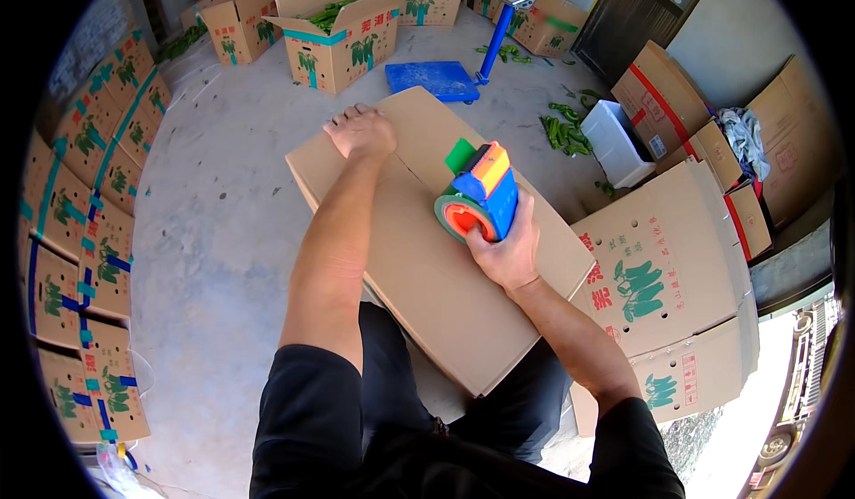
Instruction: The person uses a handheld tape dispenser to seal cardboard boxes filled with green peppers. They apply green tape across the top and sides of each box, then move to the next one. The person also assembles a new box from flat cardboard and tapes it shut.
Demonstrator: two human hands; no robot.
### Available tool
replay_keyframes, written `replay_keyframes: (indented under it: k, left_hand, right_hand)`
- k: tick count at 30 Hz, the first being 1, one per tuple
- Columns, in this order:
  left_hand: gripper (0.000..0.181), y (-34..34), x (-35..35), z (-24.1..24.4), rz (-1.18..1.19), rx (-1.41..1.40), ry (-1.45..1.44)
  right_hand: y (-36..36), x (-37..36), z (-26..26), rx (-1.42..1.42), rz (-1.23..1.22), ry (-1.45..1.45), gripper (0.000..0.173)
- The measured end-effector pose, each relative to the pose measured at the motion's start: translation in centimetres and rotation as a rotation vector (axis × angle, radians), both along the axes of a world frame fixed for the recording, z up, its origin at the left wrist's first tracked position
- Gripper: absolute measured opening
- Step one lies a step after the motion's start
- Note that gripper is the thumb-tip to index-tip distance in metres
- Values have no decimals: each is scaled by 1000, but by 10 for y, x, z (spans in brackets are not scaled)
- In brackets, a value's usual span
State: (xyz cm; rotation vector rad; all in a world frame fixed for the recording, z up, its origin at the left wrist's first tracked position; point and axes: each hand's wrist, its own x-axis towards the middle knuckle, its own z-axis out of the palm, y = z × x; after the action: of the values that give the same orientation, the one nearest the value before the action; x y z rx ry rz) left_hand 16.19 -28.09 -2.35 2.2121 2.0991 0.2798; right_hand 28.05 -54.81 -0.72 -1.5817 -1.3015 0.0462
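A plain cardboard box [427, 258] stands before me, its closed flaps meeting along a seam. Across its far left edge my left hand [361, 130] presses down, fingers curled over the rim. My right hand [509, 248] grips a blue tape dispenser [497, 195] just over the box top. The dispenser has an orange hub and a yellow and orange front end. A roll of green packing tape [449, 213] sits on it, and a short loose tape end [459, 156] sticks out past the toothed cutter. Whether that tape touches the cardboard I cannot tell.
Stacked taped cartons [107, 245] line the left. Ahead are an open carton of green peppers [354, 45] and a blue platform scale [434, 80]. Loose peppers [568, 128] lie by a white foam box [614, 142]. Flattened printed cartons [658, 278] lie close at right.
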Motion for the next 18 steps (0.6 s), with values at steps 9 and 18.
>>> replay_keyframes:
  k: [9, 18]
  left_hand:
    - [56, -1, -7, -2, -91, 227, -243]
    - [72, -99, -29, 48, -365, -752, -1432]
  right_hand:
    - [4, -1, -8, -25, 47, -43, 91]
    - [3, 3, -9, 131, 95, -153, 93]
